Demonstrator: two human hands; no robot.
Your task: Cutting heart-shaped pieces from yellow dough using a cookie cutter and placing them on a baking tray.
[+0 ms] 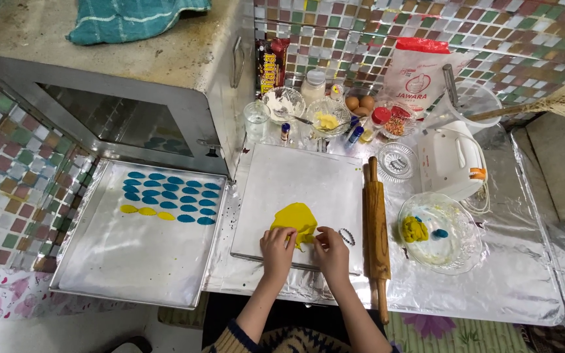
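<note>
Left hand (pixel 277 243): fingers closed, pinching yellow dough (pixel 293 219).
Right hand (pixel 330 247): fingers curled, pinching dough's edge.
Rolling pin (pixel 376 225): three o'clock of dough.

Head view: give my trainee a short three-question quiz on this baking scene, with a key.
1. True or false: both hands touch the yellow dough on the board.
2. On which side of the board does the rolling pin lie? A) left B) right C) on top of the oven
3. What colours are the cut pieces on the tray?

Key:
1. True.
2. B.
3. Mostly blue pieces, with a few yellow pieces in the lowest row.
</note>
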